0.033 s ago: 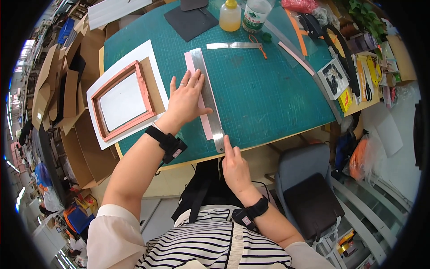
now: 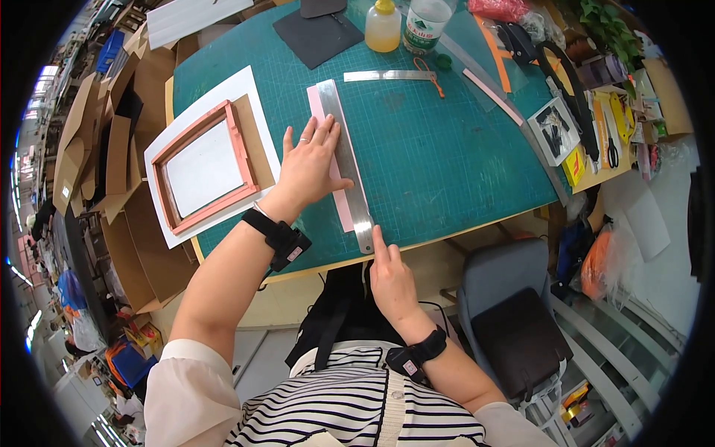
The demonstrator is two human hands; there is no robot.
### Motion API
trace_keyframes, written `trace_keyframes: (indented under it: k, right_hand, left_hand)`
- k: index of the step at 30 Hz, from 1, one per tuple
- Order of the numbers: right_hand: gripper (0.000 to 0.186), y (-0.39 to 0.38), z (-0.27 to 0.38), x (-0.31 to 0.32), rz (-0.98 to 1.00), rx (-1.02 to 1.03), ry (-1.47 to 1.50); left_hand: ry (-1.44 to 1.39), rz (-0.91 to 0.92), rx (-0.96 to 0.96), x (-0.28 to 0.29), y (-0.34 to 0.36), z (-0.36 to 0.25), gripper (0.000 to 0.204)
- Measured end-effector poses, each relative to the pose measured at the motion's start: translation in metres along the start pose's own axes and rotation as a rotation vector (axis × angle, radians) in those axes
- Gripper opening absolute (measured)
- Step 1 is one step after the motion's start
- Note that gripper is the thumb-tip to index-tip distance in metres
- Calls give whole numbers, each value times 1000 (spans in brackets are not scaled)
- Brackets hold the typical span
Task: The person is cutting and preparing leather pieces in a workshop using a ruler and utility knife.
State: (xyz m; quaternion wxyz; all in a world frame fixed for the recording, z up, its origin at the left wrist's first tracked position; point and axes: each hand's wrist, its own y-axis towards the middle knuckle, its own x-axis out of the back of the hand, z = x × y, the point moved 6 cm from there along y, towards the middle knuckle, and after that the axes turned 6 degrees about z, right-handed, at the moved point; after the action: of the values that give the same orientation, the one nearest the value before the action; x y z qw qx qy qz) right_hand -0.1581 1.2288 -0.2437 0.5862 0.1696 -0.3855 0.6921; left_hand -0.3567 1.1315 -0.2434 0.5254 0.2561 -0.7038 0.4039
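Observation:
A long steel ruler [image 2: 353, 179] lies over a pink strip [image 2: 345, 211] on the green cutting mat [image 2: 439, 156]. My left hand [image 2: 307, 165] is pressed flat on both, its fingers spread and the thumb across the ruler. At the ruler's near end, my right hand [image 2: 392, 279] has its index finger stretched forward beside the metal edge. Its other fingers are curled, and what they hold, if anything, is hidden. To the left, a pink rectangular frame [image 2: 240, 153] rests on brown board and a white sheet [image 2: 253, 86].
Toward the back are a shorter steel ruler [image 2: 387, 75], a dark sheet [image 2: 316, 41], a yellow-capped bottle [image 2: 383, 30] and a clear plastic bottle [image 2: 427, 26]. A white tray [image 2: 553, 130] stands at the right. Cardboard boxes [image 2: 134, 246] flank the table's left; a chair [image 2: 506, 261] is near right.

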Motion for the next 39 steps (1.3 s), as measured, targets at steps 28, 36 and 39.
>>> trace_keyframes:
  k: [28, 36, 39]
  right_hand:
    - [57, -40, -8, 8, -34, 28, 64]
    - [54, 45, 22, 70, -218, 177, 170]
    - [53, 100, 29, 72, -258, 223, 142]
  left_hand:
    - [-19, 56, 28, 1, 1, 2, 103]
    - [-43, 40, 10, 3, -2, 5, 102]
    - [-70, 1, -19, 3, -1, 2, 101]
